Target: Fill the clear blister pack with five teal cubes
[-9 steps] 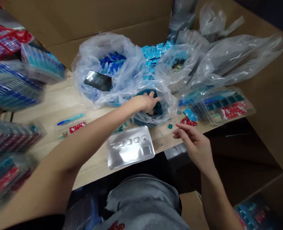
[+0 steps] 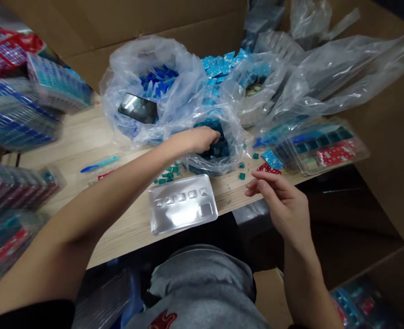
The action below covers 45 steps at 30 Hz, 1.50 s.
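Observation:
My left hand (image 2: 205,138) reaches into a clear plastic bag (image 2: 236,153) of small dark teal square pieces (image 2: 220,148). Its fingers are curled down among them, and whatever they grip is hidden. Over the table's front edge hovers my right hand (image 2: 280,198), palm inward, its fingers loosely bent and apart with nothing in them. Between my arms a clear plastic blister tray (image 2: 184,214) lies on the table, with several small square pockets in a row and a larger one below. Loose teal pieces (image 2: 169,174) are scattered behind the tray, and one teal piece (image 2: 242,176) lies near my right fingertips.
A black phone (image 2: 138,108) rests on a bag of blue items (image 2: 159,81). Blue packets (image 2: 218,66) are heaped behind. Filled blister packs (image 2: 328,146) stand at right, beside a blue packet (image 2: 272,159) and a red packet (image 2: 269,169). Stacked packs (image 2: 17,114) crowd the left.
My left hand's spread fingers have curled inside the bag, and the hand has drawn slightly left. The right hand stays nearly still. The view has shifted slightly.

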Each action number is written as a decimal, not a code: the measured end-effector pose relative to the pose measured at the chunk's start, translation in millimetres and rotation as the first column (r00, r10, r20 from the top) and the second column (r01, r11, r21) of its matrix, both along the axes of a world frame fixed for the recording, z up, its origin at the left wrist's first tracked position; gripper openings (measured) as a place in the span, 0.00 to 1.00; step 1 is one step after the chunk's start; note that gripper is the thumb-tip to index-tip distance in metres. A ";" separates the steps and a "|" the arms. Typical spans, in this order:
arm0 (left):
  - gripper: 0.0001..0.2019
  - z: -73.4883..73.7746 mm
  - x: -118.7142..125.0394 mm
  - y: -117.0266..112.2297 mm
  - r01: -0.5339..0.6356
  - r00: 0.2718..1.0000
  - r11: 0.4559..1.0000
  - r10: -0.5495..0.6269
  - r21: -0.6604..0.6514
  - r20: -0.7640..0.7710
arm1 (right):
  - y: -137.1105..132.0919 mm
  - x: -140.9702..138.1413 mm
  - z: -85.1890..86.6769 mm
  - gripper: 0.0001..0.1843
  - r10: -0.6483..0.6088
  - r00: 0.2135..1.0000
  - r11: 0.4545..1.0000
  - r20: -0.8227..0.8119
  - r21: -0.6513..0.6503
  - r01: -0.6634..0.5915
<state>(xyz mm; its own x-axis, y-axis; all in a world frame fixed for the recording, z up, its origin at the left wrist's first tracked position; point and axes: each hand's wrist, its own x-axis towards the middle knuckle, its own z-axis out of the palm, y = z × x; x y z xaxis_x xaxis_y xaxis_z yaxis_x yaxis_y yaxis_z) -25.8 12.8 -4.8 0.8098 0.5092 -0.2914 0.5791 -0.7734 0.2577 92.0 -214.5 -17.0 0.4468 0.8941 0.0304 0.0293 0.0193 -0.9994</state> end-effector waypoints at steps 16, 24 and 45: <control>0.25 41.3 -58.7 -22.8 0.039 0.821 0.988 0.053 -0.149 0.568 | 136.5 -47.0 24.3 0.17 0.068 0.436 0.967 -0.897 -0.048 -0.249; 0.15 26.6 -62.4 -25.7 -0.061 0.685 0.998 0.047 -0.008 0.727 | 122.8 -43.0 24.1 0.10 0.014 0.434 0.980 -0.901 -0.074 -0.184; 0.27 31.4 -117.6 -105.7 -0.188 0.565 0.981 0.145 -0.044 0.812 | 64.2 -71.0 26.4 0.06 0.405 0.571 0.878 -0.714 0.129 -0.462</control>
<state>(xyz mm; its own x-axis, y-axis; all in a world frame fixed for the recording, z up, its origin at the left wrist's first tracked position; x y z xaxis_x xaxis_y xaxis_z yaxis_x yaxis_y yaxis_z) -143.3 -92.9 26.6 0.5958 0.6545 0.4654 0.2660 -0.7076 0.6546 21.0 -150.3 9.4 -0.1370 0.9736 -0.1827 -0.6704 -0.2269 -0.7064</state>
